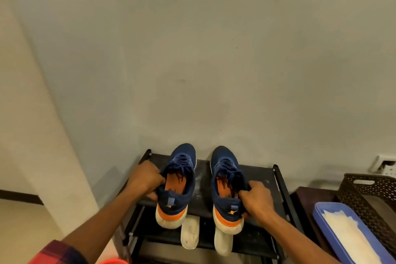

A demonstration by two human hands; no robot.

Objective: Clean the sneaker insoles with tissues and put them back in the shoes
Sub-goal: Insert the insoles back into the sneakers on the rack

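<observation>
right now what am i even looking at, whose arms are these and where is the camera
There is no machine here. One camera worn on a person's head looks down at their own arms. The left hand grips the left sneaker at its opening, and the right hand grips the right sneaker the same way. Both blue shoes stand on the top shelf of a black shoe rack, toes to the wall, with orange insoles inside. White soles of another pair poke out from the shelf below. At the right, a blue tray holds white tissues, beside a dark basket.
</observation>
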